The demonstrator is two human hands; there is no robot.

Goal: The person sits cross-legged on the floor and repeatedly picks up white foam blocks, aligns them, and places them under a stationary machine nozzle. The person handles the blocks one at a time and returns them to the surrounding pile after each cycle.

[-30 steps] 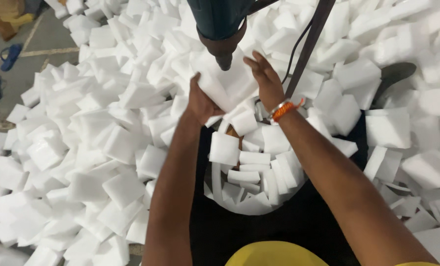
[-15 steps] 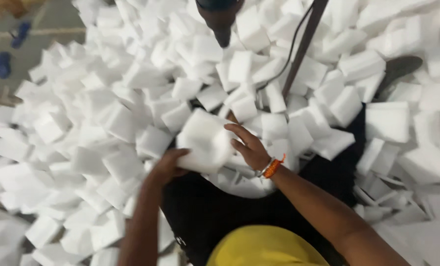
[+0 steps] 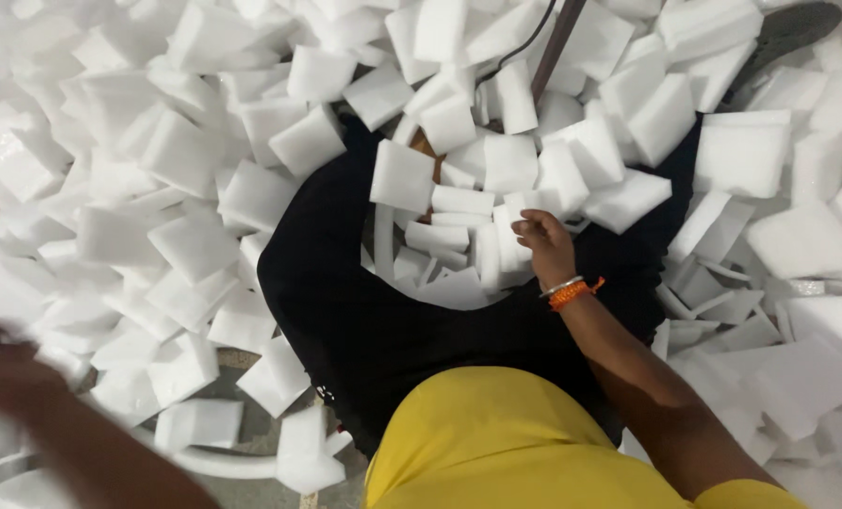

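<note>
My right hand (image 3: 545,243) is low over my lap, fingers curled on the top of a thin white foam strip (image 3: 509,240) that stands among several foam offcuts (image 3: 449,236). An orange band (image 3: 573,292) is on that wrist. My left hand (image 3: 1,369) is out at the lower left, blurred by motion, just above the heap of white foam blocks (image 3: 185,245). I cannot make out whether it holds anything. The big foam block from the earlier frames is no longer between my hands.
White foam blocks are piled all around my black-clad legs (image 3: 345,311). A dark rod with a cable (image 3: 555,45) rises at the top centre. A dark sandal (image 3: 798,24) lies at the top right. A bit of grey floor (image 3: 251,471) shows at the bottom.
Both hands held a large foam block up at the tool, then lowered it. Now the left arm has swung far left and the right hand has dropped to the offcuts.
</note>
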